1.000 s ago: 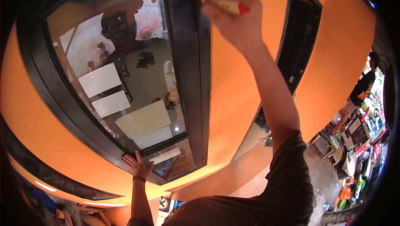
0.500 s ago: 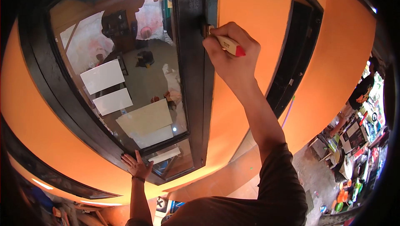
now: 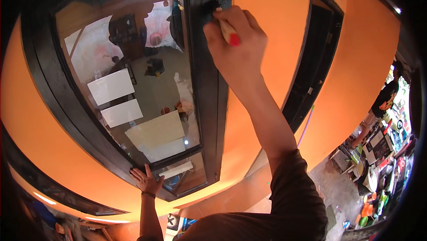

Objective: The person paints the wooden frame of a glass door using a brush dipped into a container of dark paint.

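The right hand [image 3: 242, 47] grips a brush [image 3: 228, 31] at twelve o'clock, by the black window frame [image 3: 211, 98]; the left hand [image 3: 147, 180] rests, fingers spread, at seven. The frame looks dark throughout; what's left is unclear.

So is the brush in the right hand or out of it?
In: the right hand grips the brush, its red-ended handle showing.

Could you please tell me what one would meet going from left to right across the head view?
Low dark window, left hand, right hand holding a paintbrush, black door, another person.
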Demonstrator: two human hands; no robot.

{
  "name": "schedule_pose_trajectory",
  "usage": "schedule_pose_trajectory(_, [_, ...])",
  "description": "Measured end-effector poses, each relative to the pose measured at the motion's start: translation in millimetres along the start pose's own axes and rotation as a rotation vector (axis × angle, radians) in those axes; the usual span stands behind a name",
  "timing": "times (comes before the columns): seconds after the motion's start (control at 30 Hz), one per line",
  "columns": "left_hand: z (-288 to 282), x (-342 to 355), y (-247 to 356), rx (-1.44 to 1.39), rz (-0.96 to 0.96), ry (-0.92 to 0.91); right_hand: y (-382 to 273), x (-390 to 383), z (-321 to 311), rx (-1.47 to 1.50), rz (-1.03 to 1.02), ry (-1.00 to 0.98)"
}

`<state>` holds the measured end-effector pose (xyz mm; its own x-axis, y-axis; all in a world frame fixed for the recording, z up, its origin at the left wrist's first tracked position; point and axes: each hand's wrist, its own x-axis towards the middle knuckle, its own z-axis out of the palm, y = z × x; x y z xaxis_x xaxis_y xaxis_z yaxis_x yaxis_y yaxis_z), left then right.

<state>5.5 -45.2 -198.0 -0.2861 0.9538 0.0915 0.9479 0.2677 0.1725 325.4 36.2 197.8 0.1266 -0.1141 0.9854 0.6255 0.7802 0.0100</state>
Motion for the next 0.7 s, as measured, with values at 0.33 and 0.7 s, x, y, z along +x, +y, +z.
schedule_pose_trajectory(0.33, [12,4,-12,0.006,0.035,0.039,-27,-4,11,-0.287,0.049,-0.242])
schedule_pose_trajectory(0.7, [21,6,-16,0.051,0.037,0.012,-40,-5,23,-0.560,0.019,-0.518])
